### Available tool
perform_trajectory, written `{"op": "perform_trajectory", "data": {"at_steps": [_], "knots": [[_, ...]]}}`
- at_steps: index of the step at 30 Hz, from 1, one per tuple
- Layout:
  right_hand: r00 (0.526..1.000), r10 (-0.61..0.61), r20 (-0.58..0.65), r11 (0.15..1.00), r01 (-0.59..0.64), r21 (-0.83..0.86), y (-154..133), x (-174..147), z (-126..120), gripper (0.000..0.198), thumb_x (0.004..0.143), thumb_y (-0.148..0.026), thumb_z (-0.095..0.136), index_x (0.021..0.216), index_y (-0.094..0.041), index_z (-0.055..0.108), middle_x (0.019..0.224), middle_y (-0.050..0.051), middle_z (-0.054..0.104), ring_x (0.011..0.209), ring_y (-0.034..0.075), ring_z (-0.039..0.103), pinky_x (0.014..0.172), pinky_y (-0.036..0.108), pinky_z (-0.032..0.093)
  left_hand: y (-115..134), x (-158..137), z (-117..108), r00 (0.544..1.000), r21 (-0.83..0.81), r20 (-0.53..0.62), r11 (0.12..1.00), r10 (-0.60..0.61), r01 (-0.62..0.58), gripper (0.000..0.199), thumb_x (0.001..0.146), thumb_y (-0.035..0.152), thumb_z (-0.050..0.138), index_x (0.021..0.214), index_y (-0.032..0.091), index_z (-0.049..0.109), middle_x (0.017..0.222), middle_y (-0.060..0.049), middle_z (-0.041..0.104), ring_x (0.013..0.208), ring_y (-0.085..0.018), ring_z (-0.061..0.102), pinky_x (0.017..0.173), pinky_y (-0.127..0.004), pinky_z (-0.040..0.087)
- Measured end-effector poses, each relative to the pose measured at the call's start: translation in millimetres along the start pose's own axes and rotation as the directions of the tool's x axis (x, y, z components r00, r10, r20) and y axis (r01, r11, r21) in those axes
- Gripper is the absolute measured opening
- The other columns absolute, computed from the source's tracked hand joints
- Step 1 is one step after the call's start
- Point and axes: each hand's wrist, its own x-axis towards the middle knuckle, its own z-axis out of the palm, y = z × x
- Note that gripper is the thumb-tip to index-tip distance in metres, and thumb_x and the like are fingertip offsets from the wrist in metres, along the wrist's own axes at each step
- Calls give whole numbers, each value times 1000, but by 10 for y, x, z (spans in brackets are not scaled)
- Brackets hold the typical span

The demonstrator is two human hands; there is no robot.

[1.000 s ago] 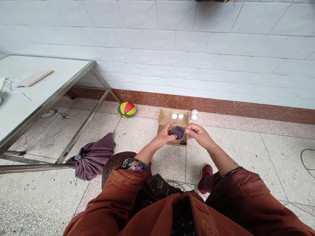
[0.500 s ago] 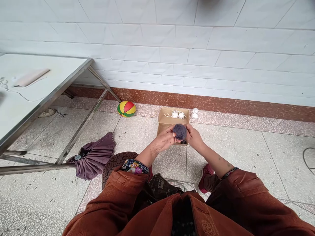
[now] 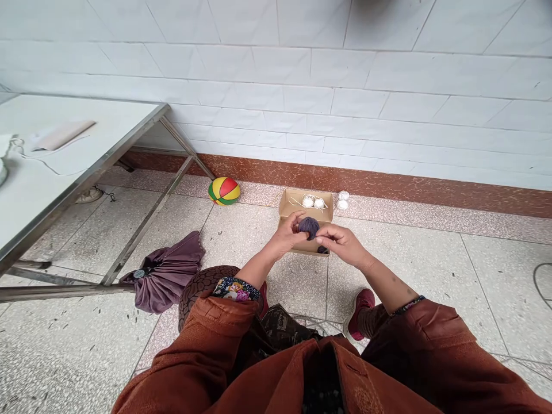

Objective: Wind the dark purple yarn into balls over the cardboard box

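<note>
Head view: looking down at two bare hands above the floor (image 3: 401,264), with a dark yarn ball (image 3: 309,226) up between their fingers.
Left hand (image 3: 285,236): fingers curled round the left side of the yarn ball, so this one's clearly hanging on to it.
Right hand (image 3: 347,247): thumb and fingers bunched at the ball's lower right edge. Can't tell if they've got a strand pinched, too small to see.
Just changed: half a second ago the right fingers were up against the ball's right side; now they sit lower on it, and the ball's a bit further left.
Upshot: I'd say the left is doing the holding, leaving the right for the fiddly stuff on the yarn.
Cardboard box (image 3: 285,201): open on the floor, below and beyond the fingers, partly hidden by them.
White balls (image 3: 307,201): two in the box's far half, past the fingers; another white pair (image 3: 342,204) beside the box, beyond the right fingers.
Colourful ball (image 3: 224,191): well off past the left fingers.
</note>
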Motion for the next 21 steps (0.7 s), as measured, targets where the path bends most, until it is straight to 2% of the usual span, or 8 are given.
{"op": "perform_trajectory", "data": {"at_steps": [2, 4, 6, 8, 11, 15, 18, 21], "knots": [[993, 46, -106, 996, -37, 87, -3, 36, -72, 29, 92, -50, 63, 86, -22, 67, 81, 2, 65, 74, 16, 58, 72, 30, 46, -5, -24, 39, 992, 9, 127, 1000, -23, 22, 83, 69, 21, 76, 146, 26, 45, 109, -5, 64, 96, -19, 59, 89, -36, 44], [979, 90, -184, 987, -63, 146, 37, 72, -104, 29, 90, -50, 66, 84, -21, 65, 77, 0, 63, 72, 15, 56, 71, 30, 46, -1, -55, 86, 961, -27, 273, 998, -48, 58, 94, 70, 24, 78, 153, 27, 36, 101, -4, 63, 89, -17, 59, 84, -34, 44], [969, 134, -209, 979, -97, 177, 106, 98, -93, 29, 89, -49, 66, 82, -21, 63, 74, -1, 60, 68, 15, 53, 69, 29, 45, 19, -87, 130, 926, -106, 375, 990, -47, 93, 97, 71, 27, 79, 156, 29, 33, 100, -4, 63, 84, -16, 58, 79, -32, 44], [962, 180, -205, 975, -147, 169, 186, 108, -49, 30, 90, -49, 62, 80, -21, 61, 72, -2, 59, 67, 15, 52, 66, 28, 44, 52, -109, 158, 912, -204, 409, 971, -31, 125, 93, 72, 29, 78, 154, 32, 37, 108, -6, 63, 85, -15, 58, 76, -30, 44], [959, 209, -190, 978, -201, 59, 293, 92, 35, 27, 94, -45, 54, 81, -21, 61, 76, 0, 63, 72, 17, 57, 69, 29, 46, 91, -100, 158, 942, -321, 333, 936, -32, 145, 78, 72, 30, 78, 145, 31, 50, 118, -7, 62, 86, -15, 59, 73, -28, 46], [986, 138, -93, 981, -149, -126, 313, 37, 114, 22, 95, -36, 51, 82, -21, 61, 80, 2, 65, 77, 18, 59, 74, 30, 45, 64, -16, 88, 994, -343, 79, 934, -73, 96, 51, 69, 31, 79, 118, 21, 66, 112, -7, 64, 88, -15, 58, 70, -25, 45], [994, 63, 86, 988, -50, -146, 196, -11, 131, 24, 97, -36, 53, 79, -21, 61, 75, 0, 62, 71, 16, 56, 70, 28, 43, 8, 40, 33, 991, -241, -99, 968, -95, 69, 42, 69, 31, 76, 108, 19, 66, 106, -5, 66, 89, -16, 58, 71, -26, 43], [979, 7, 202, 998, 6, -64, 41, -41, 90, 25, 96, -39, 57, 80, -21, 63, 73, -1, 60, 68, 14, 54, 67, 27, 41, -28, 50, 18, 987, -66, -146, 996, -68, 59, 40, 70, 29, 72, 108, 18, 64, 103, -5, 66, 92, -18, 58, 78, -29, 44]]}}
